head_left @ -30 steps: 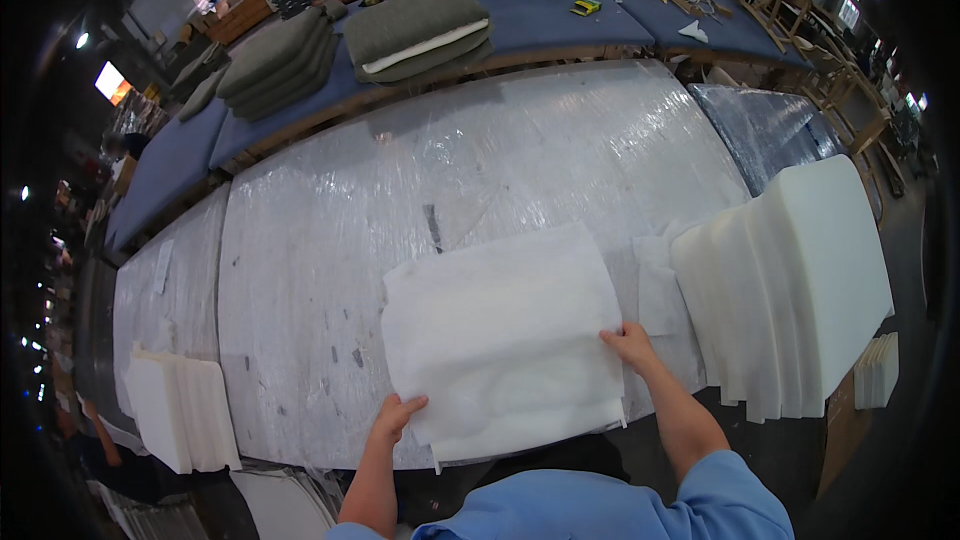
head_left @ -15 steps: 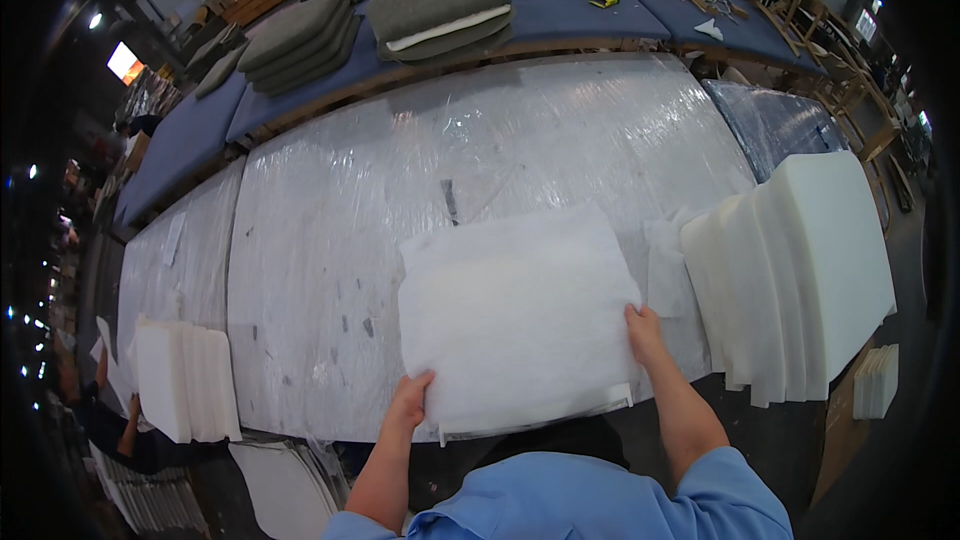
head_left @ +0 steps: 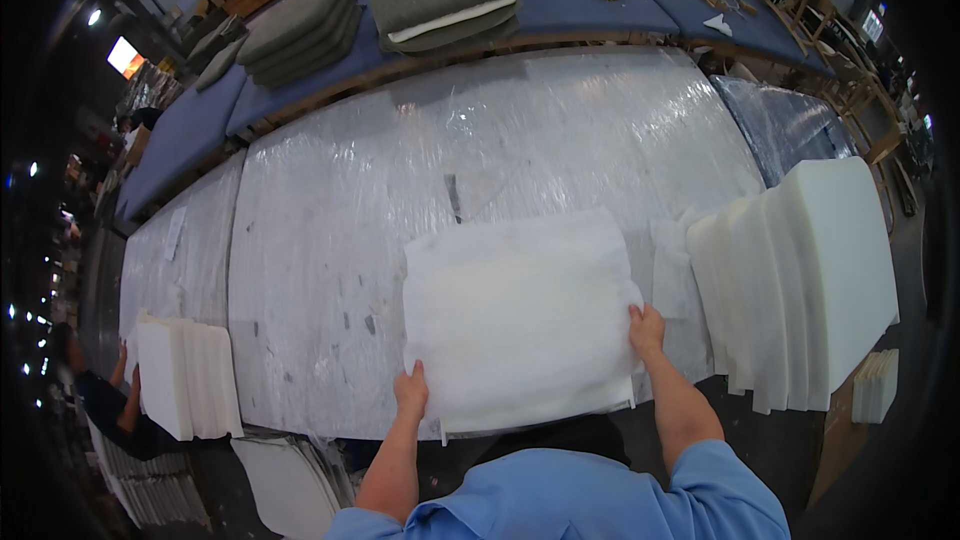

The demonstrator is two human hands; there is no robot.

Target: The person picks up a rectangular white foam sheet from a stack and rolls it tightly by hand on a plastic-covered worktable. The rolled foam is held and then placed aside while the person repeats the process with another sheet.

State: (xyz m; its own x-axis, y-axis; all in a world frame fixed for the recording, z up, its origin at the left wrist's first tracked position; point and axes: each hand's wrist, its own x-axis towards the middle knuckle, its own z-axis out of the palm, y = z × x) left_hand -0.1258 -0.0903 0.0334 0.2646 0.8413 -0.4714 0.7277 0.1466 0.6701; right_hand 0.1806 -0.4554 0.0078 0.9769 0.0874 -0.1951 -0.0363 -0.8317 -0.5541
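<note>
A white fibre-wrapped foam pad (head_left: pixel 520 315) lies at the near edge of a plastic-covered table (head_left: pixel 400 210). My left hand (head_left: pixel 411 390) grips the pad's near left corner. My right hand (head_left: pixel 646 328) grips its right edge. Both forearms come up from the lower edge, with blue sleeves below.
A leaning row of white foam slabs (head_left: pixel 800 270) stands at the right end of the table. Another white foam stack (head_left: pixel 185 390) stands at the left, with a person (head_left: pixel 95 400) beside it. Grey cushions (head_left: pixel 440 5) lie stacked on a blue table (head_left: pixel 560 10) behind.
The pad has shifted toward the near table edge and slightly right. Both hands have stayed on it, and the view has tilted downward a little.
</note>
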